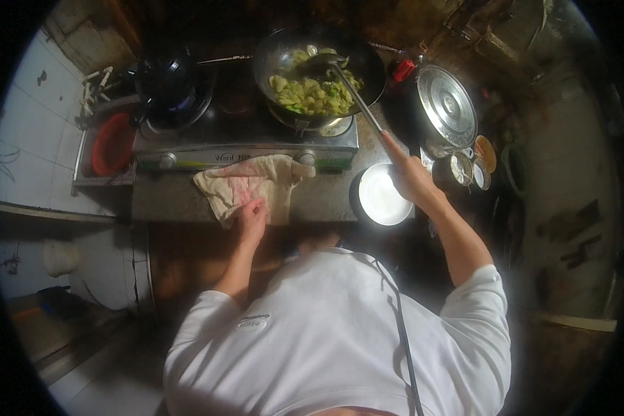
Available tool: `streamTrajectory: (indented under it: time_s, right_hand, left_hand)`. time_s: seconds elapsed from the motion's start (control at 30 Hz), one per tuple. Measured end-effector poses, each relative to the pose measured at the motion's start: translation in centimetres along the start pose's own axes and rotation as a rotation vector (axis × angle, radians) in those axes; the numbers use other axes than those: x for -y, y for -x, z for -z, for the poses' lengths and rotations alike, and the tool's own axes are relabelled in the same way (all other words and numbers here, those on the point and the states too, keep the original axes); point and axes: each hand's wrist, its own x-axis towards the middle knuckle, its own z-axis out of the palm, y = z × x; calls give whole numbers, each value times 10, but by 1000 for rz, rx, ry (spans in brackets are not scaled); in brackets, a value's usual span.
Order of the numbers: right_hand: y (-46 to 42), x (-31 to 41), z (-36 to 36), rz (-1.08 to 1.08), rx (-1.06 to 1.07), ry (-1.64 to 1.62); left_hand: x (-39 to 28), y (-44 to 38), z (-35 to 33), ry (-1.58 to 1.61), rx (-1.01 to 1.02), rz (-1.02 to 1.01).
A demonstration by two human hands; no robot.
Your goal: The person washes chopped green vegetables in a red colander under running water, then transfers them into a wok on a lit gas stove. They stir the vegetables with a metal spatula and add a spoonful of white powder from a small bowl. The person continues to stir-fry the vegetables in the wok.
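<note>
A dark wok point(364, 99) with chopped green and yellow food point(312, 95) stands on the right burner of a gas stove point(249, 156). My right hand point(413, 174) is closed around the handle of a metal ladle point(361, 101), whose bowl rests among the food. Beneath that hand, a white bowl point(382, 200) stands on the counter. My left hand point(253, 216) grips the near edge of a pale cloth with pink patches point(275, 182), which lies against the stove front and over the counter.
A dark pot point(169, 78) sits on the left burner. A red basin point(113, 143) is at the left. To the right are a metal lid point(447, 106), a red-capped item point(404, 70) and several small containers, one an open round one point(462, 168). A dark cord point(403, 322) hangs over the white shirt.
</note>
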Motion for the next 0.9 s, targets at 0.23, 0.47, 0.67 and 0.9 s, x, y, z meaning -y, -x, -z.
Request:
streamTrajectory:
  time_s: [0.23, 0.47, 0.67, 0.9]
  right_hand:
    - [80, -9, 19, 179, 16, 8]
    - [23, 1, -8, 112, 25, -80]
    - [56, -22, 13, 82, 18, 63]
    - [-2, 23, -11, -13, 76, -252]
  left_hand:
    - [13, -3, 10, -72, -80, -86]
    - [-32, 4, -1, -270, 12, -123]
    - [-43, -6, -1, -610, -162, -411]
    - [-58, -5, -9, -940, -253, -481]
